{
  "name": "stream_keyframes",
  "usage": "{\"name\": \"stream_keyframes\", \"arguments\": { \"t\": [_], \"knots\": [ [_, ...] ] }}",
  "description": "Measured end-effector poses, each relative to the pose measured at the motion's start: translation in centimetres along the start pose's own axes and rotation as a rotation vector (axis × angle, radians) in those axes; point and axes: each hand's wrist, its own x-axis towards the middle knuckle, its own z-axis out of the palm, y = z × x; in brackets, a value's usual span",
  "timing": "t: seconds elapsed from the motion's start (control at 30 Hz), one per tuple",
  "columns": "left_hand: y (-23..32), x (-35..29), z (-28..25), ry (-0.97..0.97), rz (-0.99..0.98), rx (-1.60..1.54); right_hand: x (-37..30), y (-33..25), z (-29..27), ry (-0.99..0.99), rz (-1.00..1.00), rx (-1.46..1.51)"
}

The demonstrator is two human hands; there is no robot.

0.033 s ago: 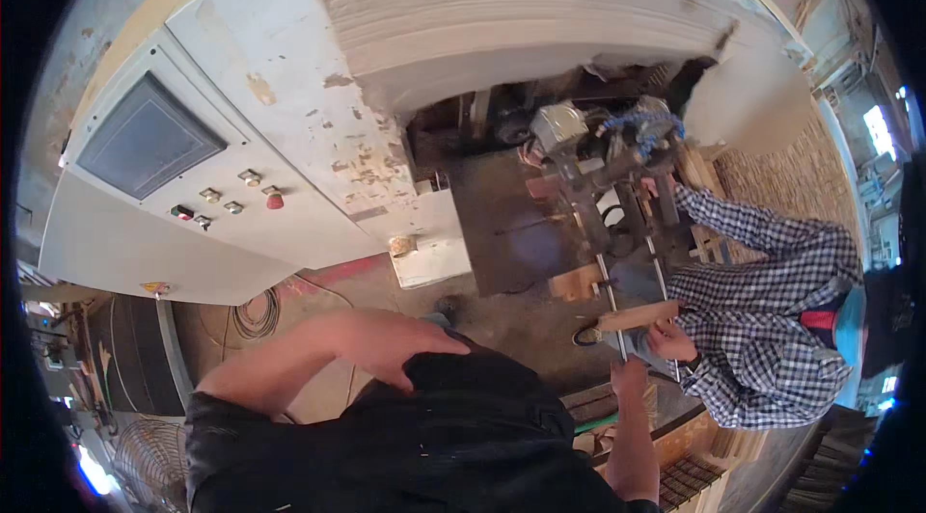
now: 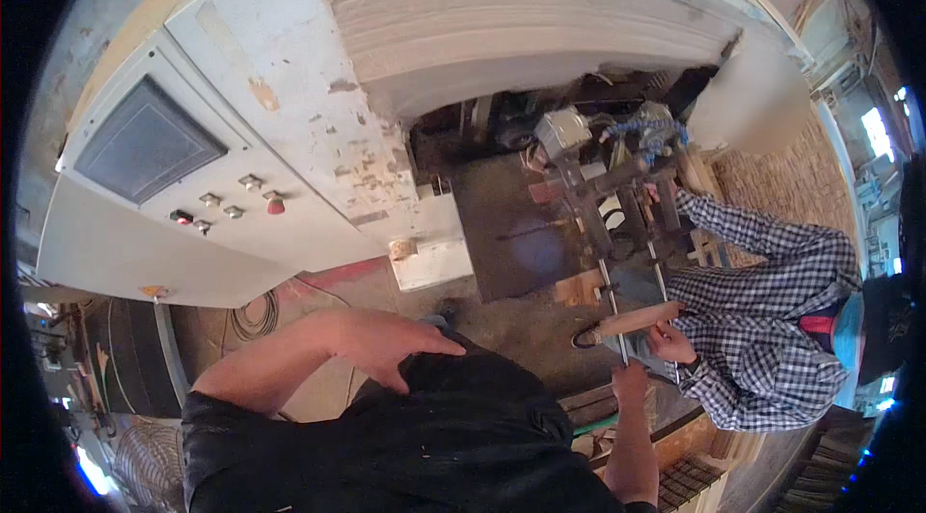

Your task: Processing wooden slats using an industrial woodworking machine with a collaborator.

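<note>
My left hand (image 2: 388, 349) rests against the front of my dark shirt (image 2: 453, 426) at the waist, thumb apart from the stretched fingers, holding nothing. On the right, my right hand (image 2: 630, 384) is closed at the near end of a slim metal rod (image 2: 610, 299), one of two parallel rods running out from the machine. Just beyond it, a co-worker in a checked shirt (image 2: 762, 320) holds a short wooden board (image 2: 639, 319) across the rods. The co-worker's hand (image 2: 672, 342) is on the board's near side. My right fingertips are partly hidden.
A pale control cabinet (image 2: 289, 166) with a dark screen (image 2: 151, 140) and several buttons stands left. Ahead are motor units (image 2: 562, 134) beside a dark metal plate (image 2: 511, 224). Coiled cable (image 2: 254, 317) lies on the floor; a wire fan guard (image 2: 148, 460) is at lower left.
</note>
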Motion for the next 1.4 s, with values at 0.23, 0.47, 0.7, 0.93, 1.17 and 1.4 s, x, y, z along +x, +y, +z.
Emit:
{"name": "stream_keyframes", "arguments": {
  "t": [0.23,0.47,0.7,0.93,1.17,1.4],
  "knots": [
    [-1.9,0.9,-5.1,-0.217,0.119,0.164,0.7,0.5,0.9,-0.025,0.248,-0.082],
    [-3.5,2.6,-8.2,-0.289,0.205,0.151,-1.2,-2.7,-0.2,0.119,0.375,0.139],
    [-11.7,9.6,-5.6,-0.1,-0.264,0.067,-1.8,-3.1,1.5,0.31,0.315,0.088],
    [-19.1,17.1,3.8,0.013,0.093,0.279,-0.4,-6.8,1.1,0.792,0.246,0.672],
    [-17.6,19.7,3.6,-0.12,0.04,0.44,1.8,-13.4,-0.1,0.016,0.676,1.795],
    [-17.1,21.3,2.8,0.075,-0.136,0.143,-0.1,-12.9,2.7,0.046,0.392,2.029]
  ]
}}
